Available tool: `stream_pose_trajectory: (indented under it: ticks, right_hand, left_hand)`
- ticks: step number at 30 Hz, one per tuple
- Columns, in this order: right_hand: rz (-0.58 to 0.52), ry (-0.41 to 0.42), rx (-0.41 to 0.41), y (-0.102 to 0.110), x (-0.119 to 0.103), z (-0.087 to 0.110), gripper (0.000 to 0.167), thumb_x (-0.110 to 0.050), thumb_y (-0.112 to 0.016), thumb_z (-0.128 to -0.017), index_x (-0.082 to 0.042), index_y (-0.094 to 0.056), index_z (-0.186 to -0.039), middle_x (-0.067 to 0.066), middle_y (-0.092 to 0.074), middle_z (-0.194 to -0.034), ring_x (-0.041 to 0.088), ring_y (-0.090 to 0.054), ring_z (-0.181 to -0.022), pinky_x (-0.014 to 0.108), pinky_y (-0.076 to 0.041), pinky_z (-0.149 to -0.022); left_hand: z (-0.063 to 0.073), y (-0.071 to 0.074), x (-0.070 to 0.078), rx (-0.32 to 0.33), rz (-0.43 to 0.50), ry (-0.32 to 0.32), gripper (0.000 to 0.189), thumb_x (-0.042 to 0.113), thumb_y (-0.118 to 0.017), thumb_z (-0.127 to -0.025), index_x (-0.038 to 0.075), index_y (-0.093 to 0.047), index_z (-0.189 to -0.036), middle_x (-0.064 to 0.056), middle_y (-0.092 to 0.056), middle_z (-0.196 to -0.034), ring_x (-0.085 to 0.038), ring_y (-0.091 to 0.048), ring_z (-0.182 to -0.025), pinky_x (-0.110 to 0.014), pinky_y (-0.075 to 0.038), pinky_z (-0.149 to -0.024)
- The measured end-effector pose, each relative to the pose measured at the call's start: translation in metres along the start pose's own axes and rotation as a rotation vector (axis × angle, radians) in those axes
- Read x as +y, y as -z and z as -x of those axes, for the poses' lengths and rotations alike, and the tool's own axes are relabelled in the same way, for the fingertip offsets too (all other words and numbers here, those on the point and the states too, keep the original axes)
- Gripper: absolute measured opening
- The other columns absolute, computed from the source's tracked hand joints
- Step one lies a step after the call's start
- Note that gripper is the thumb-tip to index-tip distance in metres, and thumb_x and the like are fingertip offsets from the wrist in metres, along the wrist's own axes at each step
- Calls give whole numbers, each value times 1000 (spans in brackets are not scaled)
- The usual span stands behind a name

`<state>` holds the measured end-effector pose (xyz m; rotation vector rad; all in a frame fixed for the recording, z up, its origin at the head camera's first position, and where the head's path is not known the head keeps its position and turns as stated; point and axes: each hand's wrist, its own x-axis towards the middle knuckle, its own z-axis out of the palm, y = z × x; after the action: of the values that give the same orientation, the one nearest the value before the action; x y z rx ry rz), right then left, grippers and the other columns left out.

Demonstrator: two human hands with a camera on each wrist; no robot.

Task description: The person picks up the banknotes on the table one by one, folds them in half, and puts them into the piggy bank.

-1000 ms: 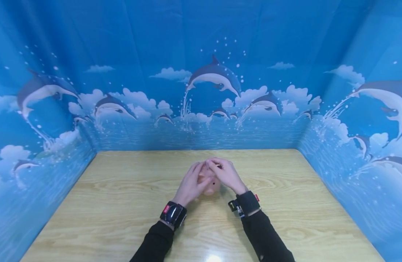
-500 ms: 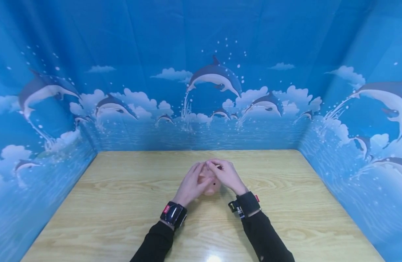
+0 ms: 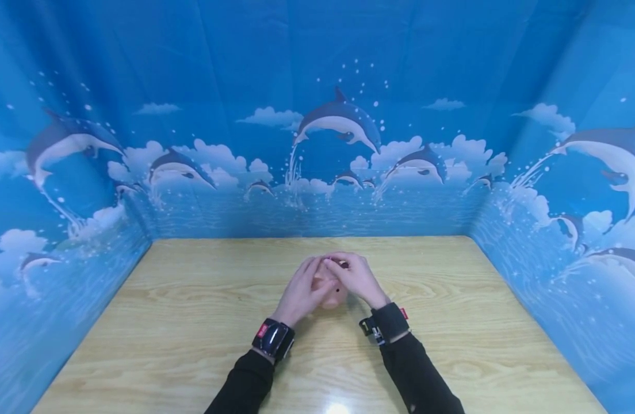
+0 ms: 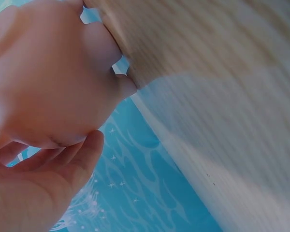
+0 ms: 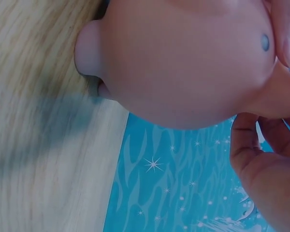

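A pink piggy bank [image 3: 332,299] stands on the table between both hands, its snout and one dark eye showing in the head view. My left hand [image 3: 298,294] grips its side, with the thumb across the front and the fingers along the top. Over the top, my right hand [image 3: 361,282] has its fingers bent, with thumb and forefinger tips together beside the left fingertips. Whether they pinch something small is hidden. In the right wrist view, bent fingers [image 5: 245,137] touch the piggy bank near its ear [image 5: 275,96]. Short feet [image 4: 101,46] show at the wood in the left wrist view.
The light wood-grain table [image 3: 193,333] runs back to a blue curtain [image 3: 219,207] printed with dolphins and clouds. The curtain also encloses the left and right sides. Black sleeves and wrist bands [image 3: 391,322] cover the forearms.
The right hand's fingertips shift very slightly left over the top of the piggy bank. The left hand and the piggy bank hold their place.
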<state>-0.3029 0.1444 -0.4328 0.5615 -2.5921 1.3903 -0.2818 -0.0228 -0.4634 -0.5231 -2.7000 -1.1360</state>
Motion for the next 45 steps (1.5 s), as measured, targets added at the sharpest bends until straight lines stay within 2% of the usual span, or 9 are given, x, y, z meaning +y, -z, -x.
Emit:
stream_pose_trajectory:
  ticks: [15,19,27,30,37,41,45]
  right_hand:
    - [4,11,83,-6,-4,1,21,-18,-66,-94,-10,-72,-113,5,-74,-105,13,-67,-86,27,-57,-76]
    - [16,8,60,-6,-4,1,22,-19,-66,-94,-11,-72,-115,4,-74,-106,13,-67,-88,26,-57,-77]
    - [79,58,-25,3,-2,2,27,-19,-64,-95,-11,-69,-121,7,-71,-116,17,-66,-94,31,-57,-80]
    - [85,51,-28,2,-1,1,27,-19,-65,-95,-12,-69,-120,6,-72,-115,16,-66,-93,29,-57,-78]
    - [61,12,38,-4,-3,1,26,-13,-69,-91,-12,-71,-116,6,-74,-108,14,-67,-88,28,-57,-77]
    - [5,-34,57,-7,-7,3,26,-8,-70,-88,-12,-72,-114,8,-74,-109,18,-69,-91,29,-59,-77]
    - [-3,-57,82,-9,-8,2,24,-8,-70,-88,-12,-73,-112,8,-74,-110,20,-70,-96,31,-59,-82]
  left_hand:
    - [-1,-1,-1,-3,-6,1,78,59,-59,-91,17,-35,-152,-10,-35,-157,-31,-42,-139,-55,-40,-110]
    - [0,0,-1,-3,-7,0,78,58,-59,-91,16,-35,-152,-11,-35,-157,-31,-41,-139,-56,-40,-110]
    - [0,0,0,-3,-2,8,78,60,-58,-90,19,-35,-152,-10,-35,-157,-31,-42,-139,-58,-40,-109]
    - [0,0,0,-5,-5,10,78,60,-59,-90,19,-35,-152,-9,-35,-157,-31,-41,-139,-57,-39,-110]
    - [1,1,1,-8,-3,15,78,58,-59,-91,16,-34,-152,-11,-34,-158,-33,-40,-139,-58,-39,-110]
    - [1,0,0,-5,-4,0,78,57,-58,-91,15,-34,-152,-12,-34,-157,-33,-41,-139,-58,-39,-110]
    - [1,0,-1,-2,2,-12,77,56,-58,-92,14,-34,-152,-13,-34,-157,-35,-42,-138,-59,-39,-110]
